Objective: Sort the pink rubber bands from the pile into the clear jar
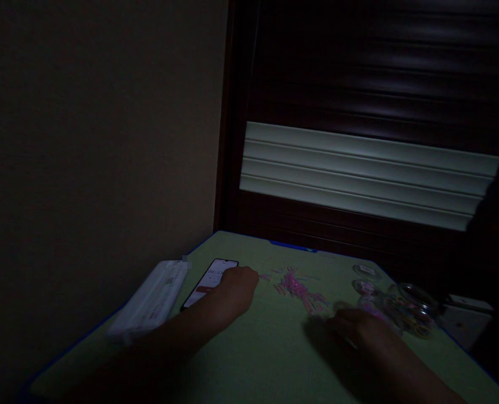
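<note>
A loose heap of small pink and pale pieces [295,285] lies on the green tabletop [249,348]. My left hand [240,286] is closed at the left of the heap, partly over a lit phone [207,280]; what its fingers hold, if anything, is hidden. To the right of the heap, my right hand [354,325] is low over the table, blurred by motion, its fingers too smeared to read. Beyond it stand clear jars [417,314] with colourful small things inside.
A long white box [151,300] lies at the left edge of the table. A round clear lid [367,272] rests at the back right. Past the right edge is a pale object [463,322]. A wall [106,140] rises on the left.
</note>
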The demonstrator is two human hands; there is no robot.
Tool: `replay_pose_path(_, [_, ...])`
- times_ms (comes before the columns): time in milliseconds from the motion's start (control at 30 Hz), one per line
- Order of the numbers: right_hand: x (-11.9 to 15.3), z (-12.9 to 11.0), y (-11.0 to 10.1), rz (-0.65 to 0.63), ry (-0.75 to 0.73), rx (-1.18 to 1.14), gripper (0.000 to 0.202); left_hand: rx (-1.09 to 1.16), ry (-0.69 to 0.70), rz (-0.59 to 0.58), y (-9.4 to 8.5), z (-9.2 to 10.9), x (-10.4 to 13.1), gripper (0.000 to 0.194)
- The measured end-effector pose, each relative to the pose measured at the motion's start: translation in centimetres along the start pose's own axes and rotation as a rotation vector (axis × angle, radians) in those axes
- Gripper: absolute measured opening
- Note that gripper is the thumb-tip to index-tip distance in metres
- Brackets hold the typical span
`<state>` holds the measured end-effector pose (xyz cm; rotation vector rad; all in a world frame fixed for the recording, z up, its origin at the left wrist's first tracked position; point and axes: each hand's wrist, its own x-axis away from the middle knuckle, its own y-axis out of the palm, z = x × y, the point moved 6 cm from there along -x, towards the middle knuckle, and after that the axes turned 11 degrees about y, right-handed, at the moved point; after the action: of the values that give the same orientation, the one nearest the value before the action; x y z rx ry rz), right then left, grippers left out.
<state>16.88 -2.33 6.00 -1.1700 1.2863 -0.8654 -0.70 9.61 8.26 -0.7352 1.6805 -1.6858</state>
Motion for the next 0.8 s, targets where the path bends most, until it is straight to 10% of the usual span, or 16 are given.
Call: replay_pose_path(800, [0.1, -0.4, -0.5, 0.009, 0.010, -0.038, 0.020, 0.057, 0.027, 0.001, 1.5, -0.6, -0.6, 0.016])
